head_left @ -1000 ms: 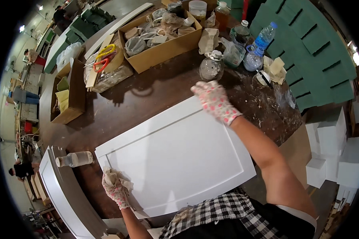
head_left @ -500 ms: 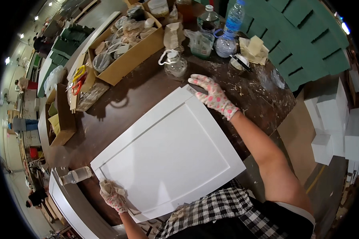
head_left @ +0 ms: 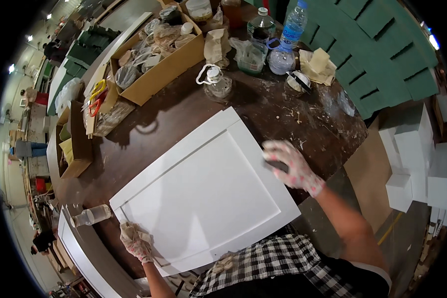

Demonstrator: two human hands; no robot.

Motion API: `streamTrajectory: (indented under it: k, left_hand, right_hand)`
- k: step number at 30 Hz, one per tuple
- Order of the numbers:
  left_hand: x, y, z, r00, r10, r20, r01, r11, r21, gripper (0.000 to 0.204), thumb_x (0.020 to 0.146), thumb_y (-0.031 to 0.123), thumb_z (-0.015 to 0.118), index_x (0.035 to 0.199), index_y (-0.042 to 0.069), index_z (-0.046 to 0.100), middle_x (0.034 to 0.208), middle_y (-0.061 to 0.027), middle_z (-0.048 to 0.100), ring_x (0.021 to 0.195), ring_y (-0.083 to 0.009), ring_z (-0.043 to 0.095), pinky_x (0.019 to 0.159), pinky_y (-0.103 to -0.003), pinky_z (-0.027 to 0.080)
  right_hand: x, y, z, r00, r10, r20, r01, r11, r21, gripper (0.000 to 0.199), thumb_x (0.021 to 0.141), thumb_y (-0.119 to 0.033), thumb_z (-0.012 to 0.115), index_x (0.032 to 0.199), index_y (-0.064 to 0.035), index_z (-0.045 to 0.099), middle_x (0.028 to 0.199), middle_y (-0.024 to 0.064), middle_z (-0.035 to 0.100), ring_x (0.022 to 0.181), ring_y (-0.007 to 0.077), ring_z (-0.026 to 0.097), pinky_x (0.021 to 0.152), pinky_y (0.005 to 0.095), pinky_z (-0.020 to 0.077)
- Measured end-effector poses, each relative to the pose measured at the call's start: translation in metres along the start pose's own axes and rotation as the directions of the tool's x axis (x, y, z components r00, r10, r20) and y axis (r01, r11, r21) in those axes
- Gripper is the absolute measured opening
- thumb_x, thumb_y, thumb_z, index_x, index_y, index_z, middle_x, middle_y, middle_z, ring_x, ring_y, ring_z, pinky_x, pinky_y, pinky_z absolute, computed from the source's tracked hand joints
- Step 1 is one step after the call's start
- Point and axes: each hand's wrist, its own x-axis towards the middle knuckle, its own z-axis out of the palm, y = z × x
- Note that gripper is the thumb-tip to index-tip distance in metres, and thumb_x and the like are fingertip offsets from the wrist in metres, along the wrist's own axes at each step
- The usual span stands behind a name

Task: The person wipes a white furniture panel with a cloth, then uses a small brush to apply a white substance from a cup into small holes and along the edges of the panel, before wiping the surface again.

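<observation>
Right hand (head_left: 292,168) grips dark sanding block on white cabinet door's (head_left: 203,198) right edge; left hand (head_left: 135,242) clutches rag at its near-left corner.

The person's left hand (head_left: 136,242), in a pale speckled work glove, is curled shut with the forearm rising from below. The right hand (head_left: 292,165), gloved alike, is blurred, fingers bent, its bare forearm stretching out from a checked sleeve.

Right hand (head_left: 292,166) blurred; dark object under it not identified. White panel (head_left: 198,198) near edge hidden by checked shirt (head_left: 263,263). Box (head_left: 156,59) contents too small.
</observation>
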Motion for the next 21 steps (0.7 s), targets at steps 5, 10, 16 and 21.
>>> streamTrajectory:
  k: [5,10,16,21]
  left_hand:
    - [0.002,0.001,0.010,1.000,-0.025,0.013,0.027,0.992,-0.119,0.030,0.091,0.013,0.064,0.116,0.004,0.051,0.106,-0.0047,0.060,0.095,-0.0157,0.061,0.084,-0.027,0.050]
    - [0.002,-0.009,-0.005,0.999,-0.024,-0.049,0.028,0.995,0.095,0.033,0.088,0.009,0.065,0.118,0.004,0.052,0.108,-0.0055,0.060,0.095,-0.0163,0.060,0.086,-0.028,0.050]
    - [-0.002,-0.016,-0.015,0.996,0.066,-0.051,-0.054,0.977,0.204,0.037,0.086,0.005,0.065,0.120,0.003,0.053,0.111,-0.0067,0.060,0.099,-0.0149,0.059,0.086,-0.028,0.049]
    - [-0.003,-0.015,-0.009,1.000,-0.008,-0.027,0.011,0.994,0.111,0.037,0.085,-0.002,0.061,0.121,0.004,0.051,0.113,-0.0047,0.058,0.102,-0.0166,0.058,0.093,-0.031,0.048]
  right_hand:
    - [0.144,0.042,0.031,0.978,-0.181,-0.104,0.165,0.976,-0.145,0.040,0.075,-0.014,0.067,0.116,-0.0135,0.061,0.126,0.0103,0.054,0.116,0.0313,0.048,0.102,0.0425,0.0393]
    - [0.056,0.040,0.014,0.987,-0.140,-0.078,0.142,0.990,0.009,0.032,0.075,-0.007,0.067,0.106,-0.0105,0.062,0.127,0.0116,0.055,0.121,0.0302,0.050,0.102,0.0401,0.0402]
    - [-0.099,-0.023,-0.032,0.982,0.163,0.097,-0.155,0.984,-0.093,0.029,0.072,-0.006,0.065,0.101,-0.0101,0.064,0.114,0.0099,0.062,0.102,0.0291,0.059,0.089,0.0408,0.0481]
    - [0.010,-0.021,-0.008,0.998,0.043,-0.055,-0.058,0.951,-0.302,0.042,0.080,-0.013,0.061,0.121,-0.0052,0.058,0.125,0.0154,0.055,0.109,0.0343,0.053,0.095,0.0437,0.0428]
